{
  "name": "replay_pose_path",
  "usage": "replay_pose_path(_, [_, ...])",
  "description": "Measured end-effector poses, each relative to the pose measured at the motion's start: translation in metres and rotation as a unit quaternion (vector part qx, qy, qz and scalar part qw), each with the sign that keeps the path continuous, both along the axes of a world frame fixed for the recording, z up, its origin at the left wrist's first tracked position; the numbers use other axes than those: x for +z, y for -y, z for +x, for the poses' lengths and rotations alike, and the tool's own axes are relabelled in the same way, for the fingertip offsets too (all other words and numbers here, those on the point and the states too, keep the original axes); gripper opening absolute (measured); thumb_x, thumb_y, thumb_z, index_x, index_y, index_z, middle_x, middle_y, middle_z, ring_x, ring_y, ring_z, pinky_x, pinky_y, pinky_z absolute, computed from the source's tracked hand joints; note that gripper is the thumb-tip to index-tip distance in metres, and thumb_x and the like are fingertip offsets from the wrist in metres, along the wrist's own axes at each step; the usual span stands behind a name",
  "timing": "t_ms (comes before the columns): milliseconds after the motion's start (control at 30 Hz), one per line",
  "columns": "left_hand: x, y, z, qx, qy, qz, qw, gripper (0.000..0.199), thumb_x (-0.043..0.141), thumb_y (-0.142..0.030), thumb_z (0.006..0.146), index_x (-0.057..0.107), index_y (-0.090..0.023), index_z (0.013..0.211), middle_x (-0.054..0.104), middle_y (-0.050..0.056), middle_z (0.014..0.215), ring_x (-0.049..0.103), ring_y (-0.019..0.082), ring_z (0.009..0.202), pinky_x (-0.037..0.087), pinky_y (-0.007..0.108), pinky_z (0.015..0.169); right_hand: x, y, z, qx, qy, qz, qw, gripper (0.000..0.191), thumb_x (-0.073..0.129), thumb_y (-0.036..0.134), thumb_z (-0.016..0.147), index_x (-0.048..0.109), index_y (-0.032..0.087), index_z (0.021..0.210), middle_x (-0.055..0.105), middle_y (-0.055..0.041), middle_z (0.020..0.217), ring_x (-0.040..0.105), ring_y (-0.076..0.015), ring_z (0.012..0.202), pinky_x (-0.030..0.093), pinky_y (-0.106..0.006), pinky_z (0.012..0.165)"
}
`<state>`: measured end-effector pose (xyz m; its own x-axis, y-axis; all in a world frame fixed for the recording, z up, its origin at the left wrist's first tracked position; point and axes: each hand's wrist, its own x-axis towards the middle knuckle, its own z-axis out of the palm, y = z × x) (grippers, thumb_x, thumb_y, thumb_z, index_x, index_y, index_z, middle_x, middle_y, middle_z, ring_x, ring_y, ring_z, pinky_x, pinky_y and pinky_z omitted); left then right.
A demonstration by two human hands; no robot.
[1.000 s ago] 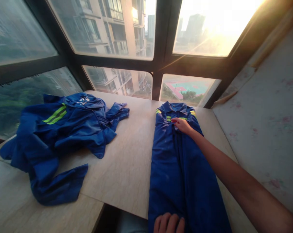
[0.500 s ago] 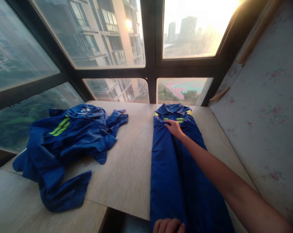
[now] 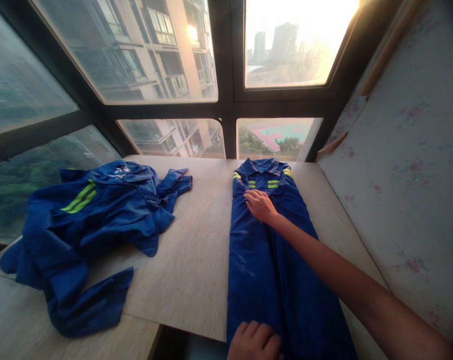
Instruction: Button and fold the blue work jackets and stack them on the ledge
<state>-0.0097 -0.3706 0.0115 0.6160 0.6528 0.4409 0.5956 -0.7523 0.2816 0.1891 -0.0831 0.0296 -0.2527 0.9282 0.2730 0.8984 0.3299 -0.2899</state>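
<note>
A blue coverall with a collar and yellow-green reflective stripes lies lengthwise on the right of the pale tabletop, its sleeves tucked in by the chest. My right hand rests on it just below the chest stripes, fingers stretched over the cloth and nothing gripped. Near the bottom edge, my left hand is closed on the lower part of the same coverall, its fingers curled; the thumb side is partly cut off by the frame. A second blue garment with a stripe and white back print lies crumpled on the left.
The pale, marbled tabletop runs up to the windows and ends in front at a dark gap. Dark window frames stand behind it. A flower-patterned wall borders the right side.
My right hand has gone from pinching the cloth to lying with fingers extended on it. My left hand shows further up in the frame. The view has shifted slightly to the right.
</note>
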Motion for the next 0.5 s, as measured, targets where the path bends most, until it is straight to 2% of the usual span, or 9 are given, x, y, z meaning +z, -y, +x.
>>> replay_pose_path(33, [0.011, -0.009, 0.001, -0.005, -0.004, -0.024, 1.000, 0.015, 0.052, -0.030, 0.093, 0.063, -0.025, 0.085, 0.068, 0.000, 0.079, 0.060, 0.016, 0.067, 0.043, 0.031, 0.061, -0.005, 0.002, -0.001, 0.008, 0.004, -0.005, 1.000, 0.036, 0.046, 0.029, 0.098, 0.059, 0.023, 0.130, 0.056, -0.0079, 0.142, 0.045, -0.0228, 0.133, 0.033, -0.038, 0.111])
replay_pose_path(100, [0.029, -0.028, 0.005, 0.003, -0.030, -0.071, 0.997, 0.020, 0.051, -0.024, 0.092, 0.066, -0.025, 0.106, 0.071, 0.005, 0.107, 0.064, 0.020, 0.095, 0.048, 0.035, 0.082, -0.016, 0.005, -0.003, 0.011, 0.010, -0.017, 1.000, 0.038, 0.049, 0.032, 0.096, 0.058, 0.022, 0.132, 0.055, -0.0092, 0.143, 0.045, -0.0248, 0.134, 0.033, -0.042, 0.111])
replay_pose_path(167, [0.037, -0.043, 0.009, 0.000, -0.076, -0.102, 0.992, 0.040, 0.053, -0.029, 0.092, 0.056, -0.026, 0.132, 0.057, 0.008, 0.141, 0.052, 0.028, 0.126, 0.040, 0.048, 0.105, -0.027, 0.007, -0.003, 0.003, 0.013, -0.027, 1.000, 0.041, 0.048, 0.032, 0.096, 0.055, 0.022, 0.135, 0.053, -0.0103, 0.146, 0.043, -0.0270, 0.136, 0.032, -0.047, 0.112])
replay_pose_path(233, [0.034, -0.051, 0.012, -0.026, -0.117, -0.120, 0.986, 0.060, 0.056, -0.039, 0.091, 0.041, -0.028, 0.148, 0.035, 0.008, 0.159, 0.033, 0.035, 0.143, 0.027, 0.058, 0.114, -0.036, 0.007, -0.003, -0.005, 0.014, -0.032, 0.999, 0.043, 0.045, 0.032, 0.097, 0.053, 0.023, 0.138, 0.050, -0.0105, 0.148, 0.040, -0.0280, 0.139, 0.028, -0.050, 0.114])
replay_pose_path(300, [0.026, -0.053, 0.013, -0.051, -0.138, -0.140, 0.979, 0.071, 0.057, -0.043, 0.090, 0.029, -0.029, 0.154, 0.022, 0.008, 0.164, 0.023, 0.036, 0.148, 0.019, 0.062, 0.117, -0.042, 0.007, -0.003, -0.009, 0.011, -0.034, 0.999, 0.044, 0.043, 0.033, 0.098, 0.052, 0.022, 0.140, 0.048, -0.0102, 0.150, 0.038, -0.0279, 0.141, 0.025, -0.050, 0.116])
replay_pose_path(400, [0.014, -0.051, 0.012, -0.067, -0.153, -0.170, 0.971, 0.079, 0.058, -0.041, 0.090, 0.017, -0.031, 0.157, 0.011, 0.007, 0.166, 0.016, 0.036, 0.150, 0.015, 0.061, 0.119, -0.047, 0.006, -0.001, -0.007, 0.003, -0.032, 0.999, 0.045, 0.042, 0.033, 0.098, 0.050, 0.022, 0.141, 0.045, -0.0091, 0.152, 0.036, -0.0264, 0.142, 0.022, -0.049, 0.118])
replay_pose_path(500, [0.011, -0.050, 0.011, -0.068, -0.156, -0.180, 0.969, 0.081, 0.058, -0.040, 0.090, 0.013, -0.031, 0.157, 0.008, 0.007, 0.166, 0.014, 0.036, 0.151, 0.014, 0.062, 0.119, -0.048, 0.005, 0.000, -0.004, -0.011, -0.030, 0.999, 0.045, 0.044, 0.032, 0.097, 0.051, 0.024, 0.141, 0.045, -0.0088, 0.152, 0.036, -0.0257, 0.142, 0.022, -0.049, 0.118])
